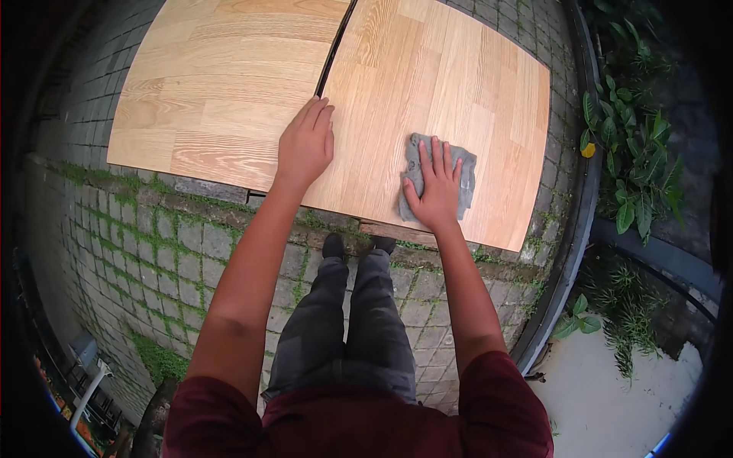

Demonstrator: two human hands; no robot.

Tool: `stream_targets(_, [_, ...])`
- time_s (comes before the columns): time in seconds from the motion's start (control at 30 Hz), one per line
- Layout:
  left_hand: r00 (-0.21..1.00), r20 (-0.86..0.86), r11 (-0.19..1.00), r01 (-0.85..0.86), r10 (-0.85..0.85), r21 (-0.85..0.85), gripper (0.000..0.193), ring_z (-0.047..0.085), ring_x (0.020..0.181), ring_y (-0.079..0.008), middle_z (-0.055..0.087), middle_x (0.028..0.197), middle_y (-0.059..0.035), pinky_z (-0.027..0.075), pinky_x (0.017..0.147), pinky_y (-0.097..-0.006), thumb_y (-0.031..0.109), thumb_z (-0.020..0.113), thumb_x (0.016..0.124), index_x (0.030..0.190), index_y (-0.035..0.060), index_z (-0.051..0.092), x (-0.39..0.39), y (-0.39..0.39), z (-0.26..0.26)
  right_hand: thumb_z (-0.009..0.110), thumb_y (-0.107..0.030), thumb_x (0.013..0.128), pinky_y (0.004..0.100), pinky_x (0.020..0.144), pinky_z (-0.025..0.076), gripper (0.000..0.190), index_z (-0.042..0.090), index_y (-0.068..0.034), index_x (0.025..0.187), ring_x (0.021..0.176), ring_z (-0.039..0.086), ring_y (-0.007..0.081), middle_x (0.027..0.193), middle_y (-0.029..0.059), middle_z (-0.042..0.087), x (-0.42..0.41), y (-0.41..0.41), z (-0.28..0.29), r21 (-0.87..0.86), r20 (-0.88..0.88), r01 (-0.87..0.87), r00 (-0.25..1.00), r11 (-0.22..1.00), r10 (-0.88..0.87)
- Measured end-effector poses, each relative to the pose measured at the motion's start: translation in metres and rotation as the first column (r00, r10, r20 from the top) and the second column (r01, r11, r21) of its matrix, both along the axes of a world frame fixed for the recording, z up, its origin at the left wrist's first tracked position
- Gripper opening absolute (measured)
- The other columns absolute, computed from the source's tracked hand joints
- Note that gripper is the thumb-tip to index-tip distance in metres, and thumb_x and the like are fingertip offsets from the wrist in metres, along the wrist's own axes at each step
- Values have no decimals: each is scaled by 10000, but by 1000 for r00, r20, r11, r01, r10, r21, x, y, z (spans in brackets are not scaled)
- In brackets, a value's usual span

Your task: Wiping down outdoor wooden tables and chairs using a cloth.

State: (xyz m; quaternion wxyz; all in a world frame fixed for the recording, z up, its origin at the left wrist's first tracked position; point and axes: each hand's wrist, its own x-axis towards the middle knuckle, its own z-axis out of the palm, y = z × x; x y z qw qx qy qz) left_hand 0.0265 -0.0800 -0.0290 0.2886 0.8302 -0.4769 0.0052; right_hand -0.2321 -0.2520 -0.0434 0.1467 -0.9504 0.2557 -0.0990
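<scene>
Before me lie two wood-grain boards side by side, a left board [229, 91] and a right board [395, 86], with a narrow dark gap [335, 48] between them. My left hand [304, 140] rests palm down across the near end of that gap, its fingertips at the seam and nothing seen in its grasp. On the right board, a crumpled grey cloth [413, 154] lies near the front edge. My right hand [438, 189] holds the cloth down flat, fingers spread over it. The cloth's middle is hidden beneath my palm.
Mossy stone paving [189, 237] surrounds the boards, and my shoes stand close to their front edge. A timber piece [401, 230] shows under the right board. Along the right runs a dark curb [564, 292] with leafy plants [635, 160] beyond it.
</scene>
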Motion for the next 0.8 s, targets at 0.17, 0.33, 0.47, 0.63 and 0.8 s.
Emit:
stream_targets(0.17, [997, 69, 1000, 16, -17, 7, 449, 408, 1542, -332, 513, 1603, -146, 328, 1271, -495, 179, 596, 1019, 1456, 75, 605, 49, 36, 8, 599, -486, 989, 678, 1275, 65, 836, 313, -146, 1698, 1644, 154, 406, 1775, 155, 235, 15, -45, -15, -62, -43, 190, 980, 980, -192])
stream_targets(0.33, [996, 90, 999, 1, -5, 50, 460, 415, 1537, -318, 494, 1615, -145, 297, 1288, -490, 210, 542, 1043, 1483, 76, 573, 41, 21, 9, 477, -544, 1014, 735, 1248, 44, 833, 309, -84, 1687, 1642, 122, 433, 1764, 201, 234, 133, -44, -29, -143, -8, 483, 872, 864, -489])
stream_targets(0.47, [999, 29, 1000, -18, 17, 11, 453, 418, 1530, -341, 494, 1601, -177, 314, 1282, -486, 155, 527, 1030, 1459, 15, 561, 44, 19, 12, 479, -463, 1020, 724, 1259, 42, 766, 337, -103, 1681, 1643, 134, 413, 1765, 174, 247, 202, 7, -23, -132, 45, 267, 964, 955, -263])
stream_targets(0.63, [997, 9, 997, -77, 77, 15, 462, 409, 1532, -359, 485, 1597, -209, 330, 1279, -470, 117, 528, 1009, 1449, -23, 550, 43, 28, 9, 593, -384, 964, 680, 1287, 78, 760, 392, -159, 1662, 1636, 197, 376, 1748, 138, 298, 149, 74, -2, 30, 35, -246, 969, 969, 245])
stream_targets(0.8, [996, 33, 996, -85, 84, 36, 485, 400, 1540, -350, 474, 1610, -204, 327, 1287, -464, 83, 527, 983, 1455, -27, 546, 45, 30, 8, 624, -414, 948, 661, 1283, 85, 812, 370, -164, 1677, 1641, 183, 389, 1766, 139, 264, 62, 7, 15, 89, -36, -237, 970, 968, 240])
